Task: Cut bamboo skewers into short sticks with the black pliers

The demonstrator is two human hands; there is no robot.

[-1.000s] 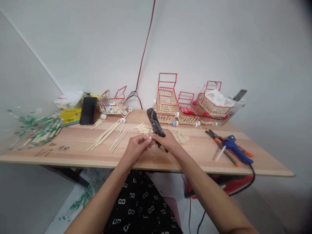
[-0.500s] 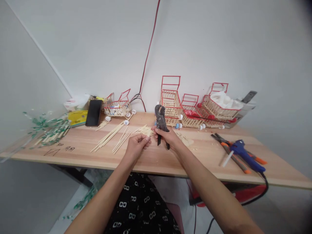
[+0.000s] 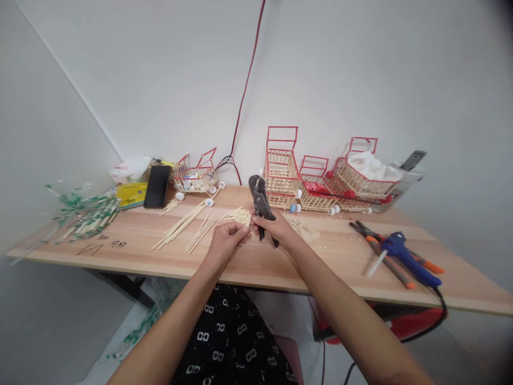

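My right hand [image 3: 276,227] is wrapped round a black hand cutter [image 3: 261,200], its head pointing up and away from me. My left hand [image 3: 229,239] is closed in a pinch on a short thin wooden stick [image 3: 248,220], which stands up from the fingertips just left of the cutter's handles. The fingertips of both hands are close together there. Behind them lies a small pile of short cut sticks [image 3: 237,215]. Longer loose sticks [image 3: 182,224] lie to the left of my left hand.
Miniature stick carts with red handles [image 3: 282,166] stand along the wall. A blue glue gun [image 3: 404,256] and orange-handled pliers [image 3: 387,262] lie at right. Left are a phone [image 3: 157,186], a yellow packet [image 3: 131,195] and wrapped stick bundles [image 3: 94,216].
The cutter's head has tipped slightly to the left. My left hand keeps its pinch on the stick, and the camera view has shifted a little.
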